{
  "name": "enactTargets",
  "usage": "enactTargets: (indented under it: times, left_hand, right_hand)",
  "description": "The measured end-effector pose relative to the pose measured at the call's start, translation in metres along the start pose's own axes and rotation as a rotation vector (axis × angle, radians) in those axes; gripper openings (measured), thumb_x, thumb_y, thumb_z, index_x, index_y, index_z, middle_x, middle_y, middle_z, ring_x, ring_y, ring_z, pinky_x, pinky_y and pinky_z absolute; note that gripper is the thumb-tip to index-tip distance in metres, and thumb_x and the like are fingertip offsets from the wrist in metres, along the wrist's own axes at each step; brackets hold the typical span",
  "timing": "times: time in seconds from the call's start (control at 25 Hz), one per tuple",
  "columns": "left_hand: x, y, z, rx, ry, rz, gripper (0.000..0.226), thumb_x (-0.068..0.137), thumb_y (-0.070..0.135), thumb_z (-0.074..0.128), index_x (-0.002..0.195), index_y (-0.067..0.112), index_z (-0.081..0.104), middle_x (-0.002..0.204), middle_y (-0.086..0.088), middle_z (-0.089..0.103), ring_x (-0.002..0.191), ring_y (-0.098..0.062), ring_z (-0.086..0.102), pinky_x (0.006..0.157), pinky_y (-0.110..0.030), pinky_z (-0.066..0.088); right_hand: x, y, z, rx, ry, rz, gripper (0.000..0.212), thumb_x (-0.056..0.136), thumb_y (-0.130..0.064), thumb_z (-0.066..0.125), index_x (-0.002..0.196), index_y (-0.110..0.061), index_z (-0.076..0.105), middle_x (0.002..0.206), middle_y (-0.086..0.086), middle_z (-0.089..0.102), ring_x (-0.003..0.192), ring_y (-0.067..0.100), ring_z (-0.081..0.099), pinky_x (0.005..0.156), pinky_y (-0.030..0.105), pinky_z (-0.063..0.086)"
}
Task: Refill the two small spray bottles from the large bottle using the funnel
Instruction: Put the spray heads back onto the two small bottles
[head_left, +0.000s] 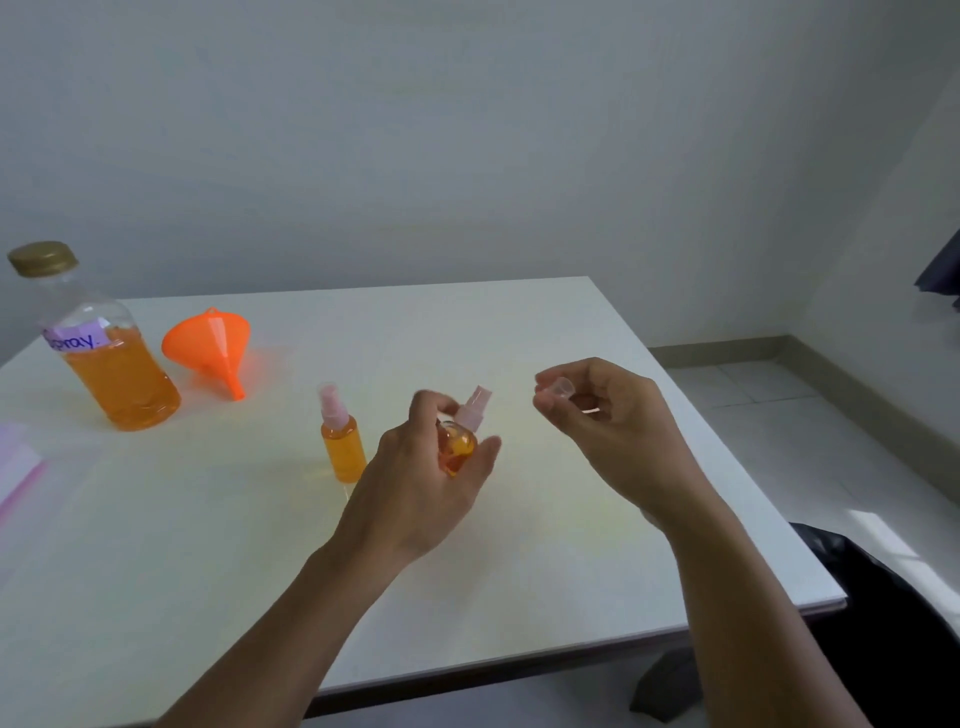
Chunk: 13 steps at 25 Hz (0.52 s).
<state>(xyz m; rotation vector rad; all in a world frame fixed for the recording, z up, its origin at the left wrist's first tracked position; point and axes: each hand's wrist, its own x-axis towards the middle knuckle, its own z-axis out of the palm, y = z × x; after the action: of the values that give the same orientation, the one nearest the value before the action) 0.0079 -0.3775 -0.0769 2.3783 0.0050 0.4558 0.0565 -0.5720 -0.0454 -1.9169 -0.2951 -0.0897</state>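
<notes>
A person's left hand (415, 483) gripped a small spray bottle (456, 449) just above a white table (519, 571). Fingers and thumb were curled round its orange-filled body. The bottle was tilted, its bare pink sprayer (475, 404) pointing up and to the right.

The right hand (618, 431), raised near the left but not touching it, pinched a small clear cap (560, 387) between thumb and fingertips, the other fingers curled inward. The cap was held level with the sprayer and a little to its right, apart from it.

A second spray bottle (343, 441) stood upright on the table just left of the left hand. It was filled with orange liquid nearly to the shoulder, and a clear cover sat over its pink sprayer.

At the far left of the table stood the large bottle (117, 364), upright, its gold lid (44, 258) on. It was more than half full of orange liquid and bore a pale label with "spray" handwritten on it.

The orange funnel (208, 343) lay on its side just right of the large bottle, spout pointing toward the near right. Whether the two touched could not be told.

A pink-edged sheet (18, 462) lay at the table's left edge. A dark shape (893, 613) sat below the table's near right corner, with a tiled floor (779, 415) beyond.
</notes>
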Motion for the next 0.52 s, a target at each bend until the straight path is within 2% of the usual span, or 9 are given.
enactTargets:
  times: [0.08,0.16,0.32,0.52]
  left_hand:
    - [-0.011,-0.001,-0.006,-0.055,-0.031,0.019,0.05,0.076,0.068,0.058,0.109,0.032,0.049,0.084,0.012,0.061,0.07,-0.011,0.063,0.052,-0.004,0.04]
    - [-0.019,-0.004,-0.008,-0.116,-0.031,0.04,0.044,0.075,0.061,0.069,0.105,0.031,0.058,0.079,0.015,0.06,0.07,-0.01,0.063,0.056,-0.004,0.042]
    - [-0.027,-0.013,-0.008,-0.232,0.018,0.075,0.037,0.073,0.052,0.079,0.098,0.028,0.067,0.069,0.016,0.06,0.071,-0.009,0.061,0.057,-0.01,0.043]
    - [-0.024,-0.018,-0.01,-0.284,0.025,0.098,0.039,0.073,0.051,0.079,0.101,0.025,0.071,0.068,0.024,0.059,0.066,-0.005,0.059,0.057,-0.007,0.041]
  right_hand:
    - [-0.001,-0.007,0.009,0.113,-0.051,-0.022,0.013,0.093,-0.024,0.074,0.105,-0.029,0.075,0.096,-0.001,0.073,0.082,0.015,0.069,0.079,0.029,0.06]
    - [-0.003,-0.01,0.014,0.23,-0.124,-0.029,0.021,0.092,-0.013,0.074,0.11,-0.024,0.074,0.097,0.006,0.073,0.081,0.014,0.068,0.078,0.026,0.058]
    - [-0.009,-0.01,0.024,0.246,-0.159,-0.038,0.025,0.088,-0.005,0.077,0.11,-0.015,0.073,0.098,0.003,0.079,0.091,0.013,0.075,0.081,0.023,0.06]
    - [-0.012,-0.011,0.037,0.167,-0.125,-0.075,0.02,0.084,-0.002,0.08,0.098,-0.017,0.079,0.09,-0.004,0.081,0.094,0.013,0.078,0.091,0.035,0.062]
